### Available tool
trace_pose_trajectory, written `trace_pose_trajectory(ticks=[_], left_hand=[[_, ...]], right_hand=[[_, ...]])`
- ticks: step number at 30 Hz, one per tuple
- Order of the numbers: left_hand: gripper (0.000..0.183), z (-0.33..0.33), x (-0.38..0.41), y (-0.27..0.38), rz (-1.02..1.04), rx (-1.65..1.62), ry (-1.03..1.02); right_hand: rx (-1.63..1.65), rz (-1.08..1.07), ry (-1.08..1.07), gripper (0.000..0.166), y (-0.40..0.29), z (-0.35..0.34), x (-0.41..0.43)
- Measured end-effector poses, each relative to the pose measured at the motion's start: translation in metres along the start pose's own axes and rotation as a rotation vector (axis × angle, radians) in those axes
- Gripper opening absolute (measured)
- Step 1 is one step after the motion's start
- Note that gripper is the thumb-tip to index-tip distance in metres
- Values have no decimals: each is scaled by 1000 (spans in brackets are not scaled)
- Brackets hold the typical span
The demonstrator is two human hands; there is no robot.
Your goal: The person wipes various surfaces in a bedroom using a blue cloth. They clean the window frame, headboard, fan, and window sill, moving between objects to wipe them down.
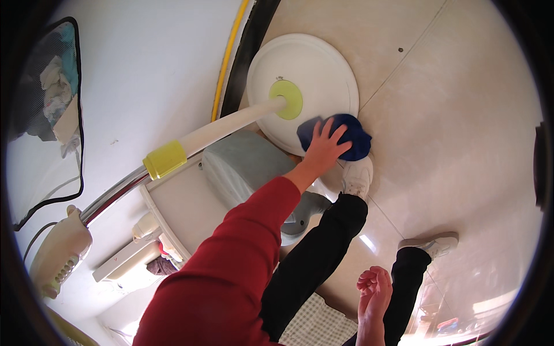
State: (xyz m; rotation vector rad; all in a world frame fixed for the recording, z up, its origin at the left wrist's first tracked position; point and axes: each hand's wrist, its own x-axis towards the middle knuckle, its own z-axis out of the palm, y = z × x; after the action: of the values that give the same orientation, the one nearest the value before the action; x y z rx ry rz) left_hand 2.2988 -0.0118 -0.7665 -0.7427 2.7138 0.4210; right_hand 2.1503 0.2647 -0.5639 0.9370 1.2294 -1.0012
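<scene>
My left hand point(326, 147), in a red sleeve, presses a dark blue cloth point(357, 136) with spread fingers. The cloth lies over the lower right rim of a round white pedestal fan base point(322, 71). From the base's yellow-green centre ring point(294, 101), the white fan pole point(233, 125) runs down left to a yellow-green collar point(165, 159). A metal tube point(117, 192) continues to the fan's control housing point(60, 255), which has several buttons. My right hand point(374, 289) hangs near my knee, fingers curled, with nothing visible in it.
Beneath the pole is a grey plastic object point(246, 160) beside a white cabinet point(186, 194). Black-edged mesh point(47, 99) with cloth behind it is at far left. My shoe point(358, 177) stands close to the fan base. A checked fabric point(318, 322) shows below my legs.
</scene>
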Motion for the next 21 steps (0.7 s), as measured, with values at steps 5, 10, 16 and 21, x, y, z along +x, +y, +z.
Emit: trace_pose_trajectory(ticks=[5,10,16,21], left_hand=[[41,-9,-5,10,-187,-160,-68],[33,-71,45,7,-337,-275,169],[44,-139,120,-110,-661,-95,403],[45,-176,120,-222,-1073,-17,-471]], right_hand=[[154,-26,-28,21,-7,2,-5],[236,-40,-48,22,-9,12,-12],[255,32,-35,18,-9,22,-4],[148,77,19,18,-9,20,6]])
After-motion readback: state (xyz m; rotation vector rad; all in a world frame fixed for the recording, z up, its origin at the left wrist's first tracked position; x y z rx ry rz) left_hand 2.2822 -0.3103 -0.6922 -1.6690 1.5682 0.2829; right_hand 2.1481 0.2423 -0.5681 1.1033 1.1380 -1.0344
